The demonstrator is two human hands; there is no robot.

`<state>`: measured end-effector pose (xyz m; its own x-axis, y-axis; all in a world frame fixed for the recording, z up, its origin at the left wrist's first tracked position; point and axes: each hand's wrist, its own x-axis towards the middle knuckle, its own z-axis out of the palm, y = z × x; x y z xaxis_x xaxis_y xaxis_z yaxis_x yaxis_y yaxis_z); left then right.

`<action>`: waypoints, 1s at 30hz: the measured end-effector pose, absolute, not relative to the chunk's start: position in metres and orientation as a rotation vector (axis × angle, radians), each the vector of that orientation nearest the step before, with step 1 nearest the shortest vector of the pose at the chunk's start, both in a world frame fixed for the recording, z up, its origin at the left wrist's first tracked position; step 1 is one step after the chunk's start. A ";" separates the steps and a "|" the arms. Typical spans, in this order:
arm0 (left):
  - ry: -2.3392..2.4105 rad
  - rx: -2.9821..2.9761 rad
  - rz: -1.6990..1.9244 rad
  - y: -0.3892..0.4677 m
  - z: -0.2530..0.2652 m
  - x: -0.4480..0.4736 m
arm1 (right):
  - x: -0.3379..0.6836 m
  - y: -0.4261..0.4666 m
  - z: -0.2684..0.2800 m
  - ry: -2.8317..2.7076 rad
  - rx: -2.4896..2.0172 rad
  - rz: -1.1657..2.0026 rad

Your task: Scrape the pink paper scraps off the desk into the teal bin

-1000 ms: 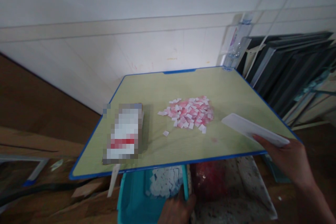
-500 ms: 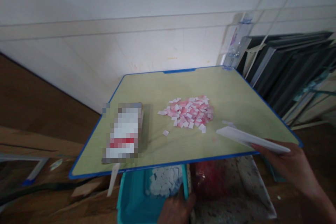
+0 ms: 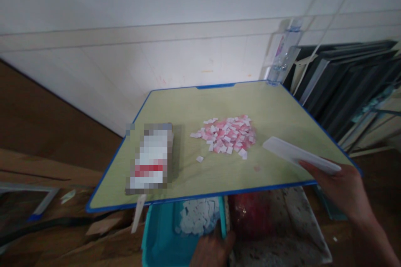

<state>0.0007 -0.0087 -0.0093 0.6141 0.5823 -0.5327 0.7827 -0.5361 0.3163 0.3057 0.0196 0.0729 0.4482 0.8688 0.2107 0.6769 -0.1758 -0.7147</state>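
Note:
My right hand (image 3: 340,190) is closed around one end of a flat white strip (image 3: 297,154), held over the right side of a small folding table (image 3: 175,104). The strip's free end points left, a short gap from a pile of small white and pink paper pieces (image 3: 228,133). One loose paper piece (image 3: 199,159) lies apart in front of the pile. Below the table's front edge, my left hand (image 3: 211,248) grips the right rim of a teal plastic basin (image 3: 153,233). White pieces (image 3: 199,217) lie inside this basin.
A blurred-out box or packet (image 3: 150,158) lies on the table's left. A clear plastic bottle (image 3: 283,56) stands at the back right corner. Dark panels (image 3: 347,75) lean at the right. A stained grey tray (image 3: 282,225) with something red sits beside the basin.
My right hand has lifted the white strip slightly and shifted it away from me, and the strip now covers the small piece that lay behind its tip. My left hand stays on the basin.

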 end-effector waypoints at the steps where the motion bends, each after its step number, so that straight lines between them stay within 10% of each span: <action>1: 1.081 2.304 -0.504 -0.009 -0.009 0.001 | 0.305 0.019 0.074 -1.311 -1.920 0.323; 30: 1.128 2.310 -0.340 -0.015 -0.018 -0.004 | 0.323 0.071 0.085 -1.547 -1.673 1.082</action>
<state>-0.0040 -0.0147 -0.0176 0.6174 0.6499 -0.4432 0.7866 -0.5025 0.3589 0.3232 0.0710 0.0847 -0.0164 0.9870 -0.1599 0.4890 -0.1316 -0.8623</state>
